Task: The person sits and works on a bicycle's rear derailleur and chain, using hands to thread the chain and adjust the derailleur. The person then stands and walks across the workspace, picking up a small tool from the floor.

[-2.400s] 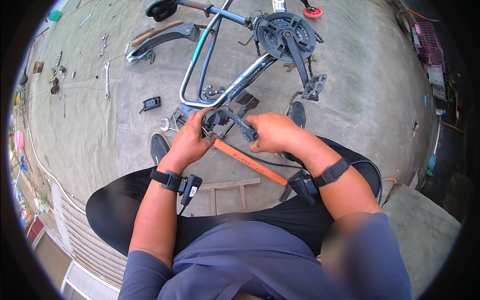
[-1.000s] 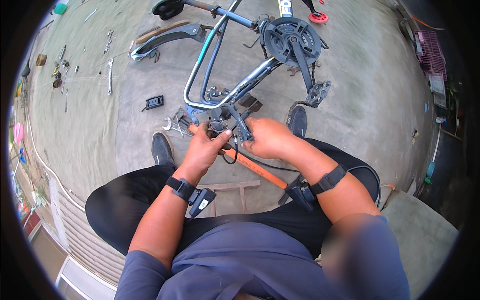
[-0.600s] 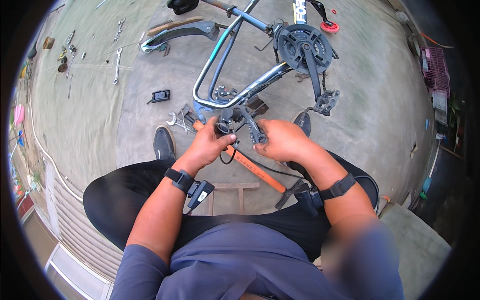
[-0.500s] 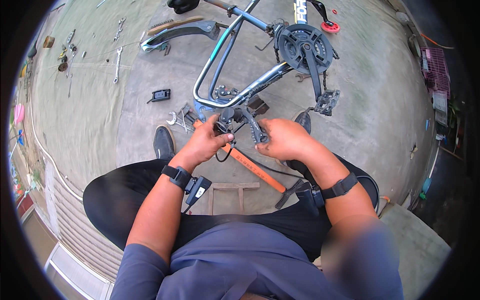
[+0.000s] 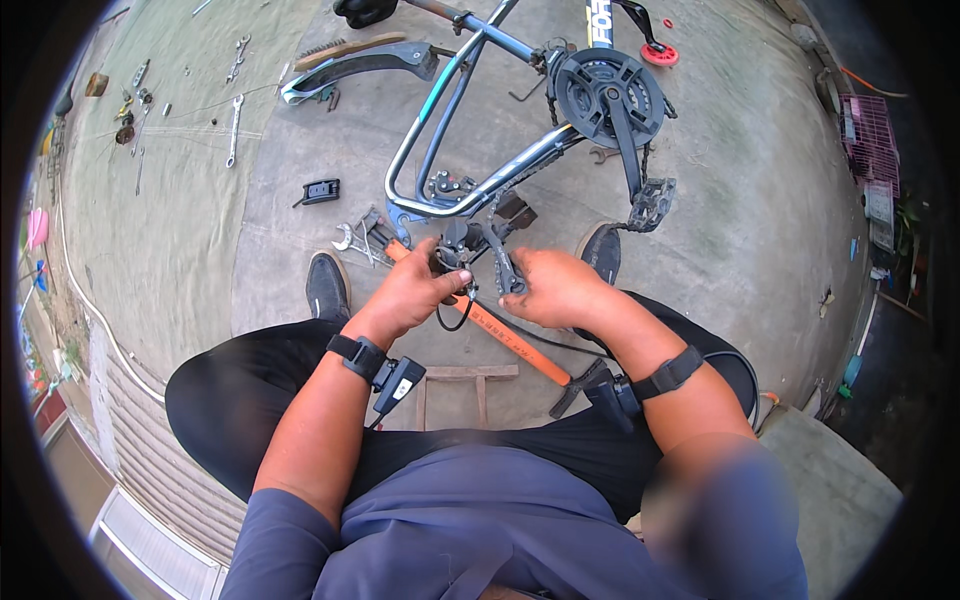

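A bicycle's rear derailleur [image 5: 503, 258] is between my two hands, just below the rear end of a blue and silver bicycle frame [image 5: 412, 143]. My left hand [image 5: 408, 288] is closed around its body, the thumb pressed beside a looping black cable [image 5: 456, 322]. On the other side, my right hand [image 5: 562, 287] pinches the lower end of the derailleur's long dark cage. The chain [image 5: 522, 182] runs from the derailleur along the lower frame tube towards the crankset [image 5: 590, 95]. My fingers partly hide the derailleur body.
Beneath my hands lies an orange-handled hammer [image 5: 518, 348]. Spanners [image 5: 352, 243] and a black folding multi-tool [image 5: 320, 191] rest to the left. A mudguard [image 5: 365, 75] and a wooden-handled wire brush [image 5: 345, 48] lie farther away. The pedal [image 5: 651, 206] sticks out near my right shoe [image 5: 600, 250].
My right hand and the derailleur's cage end have shifted slightly left and nearer to me. The derailleur body has dropped a little, and my right shoe shows more.
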A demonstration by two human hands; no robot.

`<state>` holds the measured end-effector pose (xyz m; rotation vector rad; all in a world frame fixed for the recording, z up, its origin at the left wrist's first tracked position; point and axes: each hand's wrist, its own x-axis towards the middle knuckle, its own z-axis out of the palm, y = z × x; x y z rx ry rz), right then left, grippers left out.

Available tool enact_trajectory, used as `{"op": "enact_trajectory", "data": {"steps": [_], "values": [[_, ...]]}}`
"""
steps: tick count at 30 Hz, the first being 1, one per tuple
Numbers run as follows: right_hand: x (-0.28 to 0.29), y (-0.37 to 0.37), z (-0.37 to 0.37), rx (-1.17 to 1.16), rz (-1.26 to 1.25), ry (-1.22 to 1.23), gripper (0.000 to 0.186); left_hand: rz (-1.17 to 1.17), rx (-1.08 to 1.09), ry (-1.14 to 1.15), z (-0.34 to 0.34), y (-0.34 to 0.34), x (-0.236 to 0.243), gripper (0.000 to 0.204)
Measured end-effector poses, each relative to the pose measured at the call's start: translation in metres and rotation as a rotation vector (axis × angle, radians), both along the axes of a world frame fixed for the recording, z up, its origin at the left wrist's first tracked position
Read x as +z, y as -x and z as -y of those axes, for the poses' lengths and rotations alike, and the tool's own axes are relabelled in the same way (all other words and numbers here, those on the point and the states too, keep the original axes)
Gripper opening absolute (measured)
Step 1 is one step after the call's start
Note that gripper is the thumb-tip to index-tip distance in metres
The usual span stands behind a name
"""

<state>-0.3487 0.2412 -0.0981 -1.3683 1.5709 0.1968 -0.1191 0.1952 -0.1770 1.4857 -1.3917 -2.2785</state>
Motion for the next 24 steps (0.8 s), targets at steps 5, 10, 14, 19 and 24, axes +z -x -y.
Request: {"op": "enact_trajectory", "data": {"steps": [5,10,14,19,24], "values": [[-0.011,-0.006,-0.009,-0.027,0.004,-0.001,0.046,-0.018,0.058,-0.055,-0.01,0.013,0.007,0.059],[-0.009,-0.007,-0.009,-0.084,0.042,-0.011,0.05,0.019,0.094,-0.001,-0.017,0.015,0.002,0.05],[-0.005,-0.006,-0.007,-0.092,0.049,-0.022,0.053,0.032,0.036,0.111,-0.013,0.013,0.004,0.052],[-0.005,-0.004,-0.009,-0.127,0.1,0.017,0.054,0.015,0.08,0.156,-0.01,0.013,0.006,0.052],[-0.007,-0.001,-0.01,-0.177,0.14,0.041,0.053,0.023,0.035,0.214,0.0,0.013,0.017,0.055]]}}
